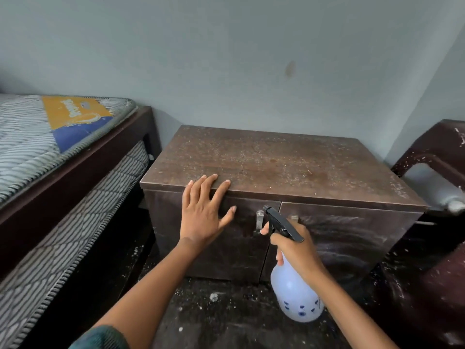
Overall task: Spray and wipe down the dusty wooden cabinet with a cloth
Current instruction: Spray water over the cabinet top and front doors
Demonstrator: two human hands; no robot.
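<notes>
Right grip [293,245] clasps spray bottle [297,298] neck; left grip [203,212] flat, uncurled, on dusty cabinet [276,159] edge.

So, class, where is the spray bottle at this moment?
Head view, lower right of centre: the right hand grips the spray bottle in front of the cabinet, its nozzle near the metal handle.

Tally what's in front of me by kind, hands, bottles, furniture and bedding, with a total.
2 hands: left hand, right hand
1 spray bottle
1 wooden cabinet
1 mattress
Total: 5
</notes>
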